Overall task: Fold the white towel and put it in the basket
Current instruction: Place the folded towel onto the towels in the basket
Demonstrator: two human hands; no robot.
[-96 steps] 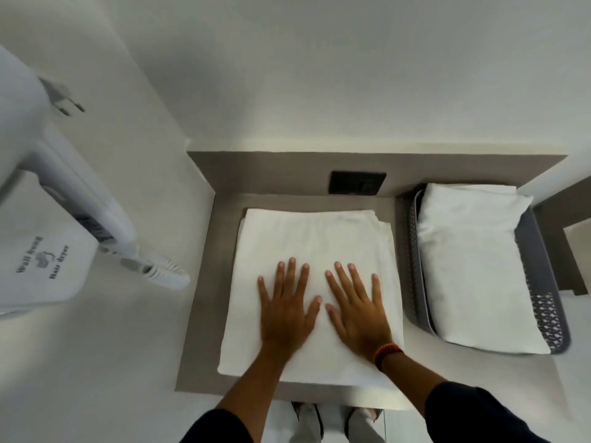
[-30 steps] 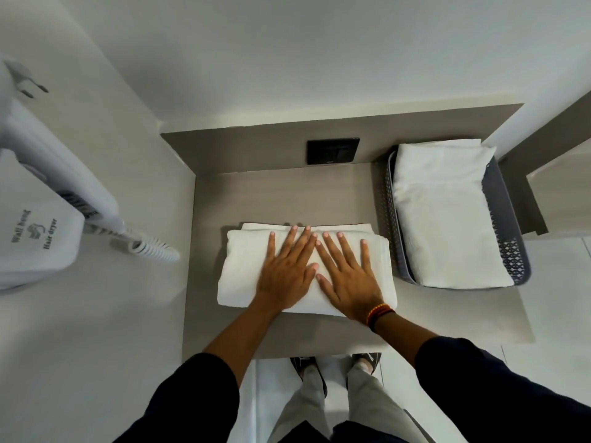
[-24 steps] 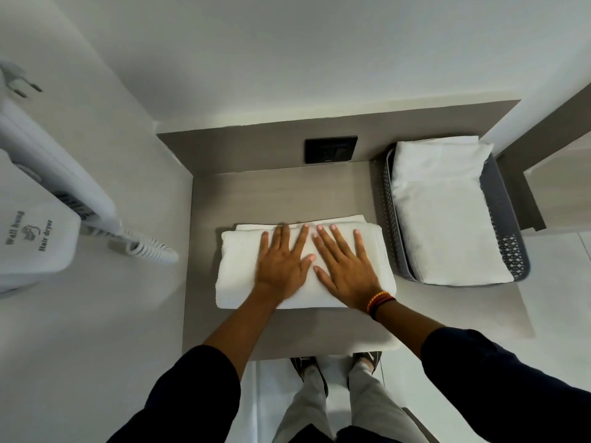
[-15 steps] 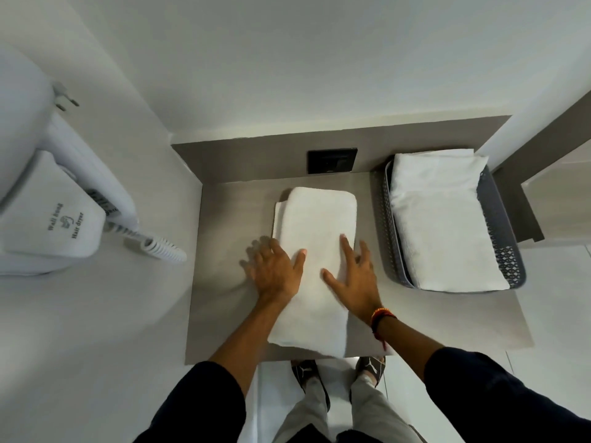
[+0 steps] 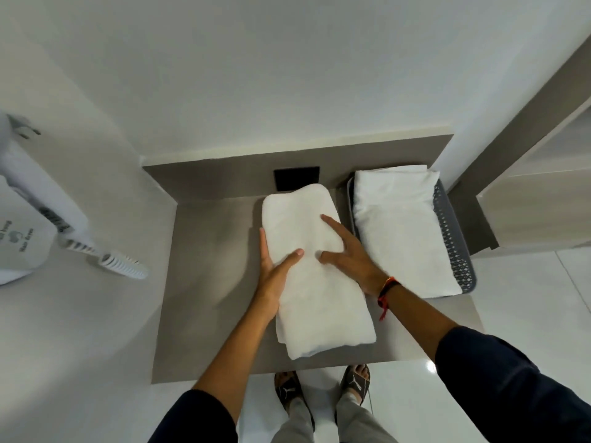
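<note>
A white terry towel (image 5: 315, 273), folded into a long narrow bundle, lies lengthwise on the grey-brown laminate counter (image 5: 204, 282), its far end close to the black wall socket plate (image 5: 296, 178). The person's left hand (image 5: 275, 270) cups the bundle's left edge, fingers along the side and thumb laid over the top. The right hand (image 5: 350, 254) rests flat on the towel's right half, fingers spread. Neither hand pinches the cloth. Just beside the towel on the right stands a grey perforated plastic basket (image 5: 454, 238), holding another folded white towel (image 5: 404, 228). A white wall-mounted hair dryer (image 5: 30, 219) hangs at left.
</note>
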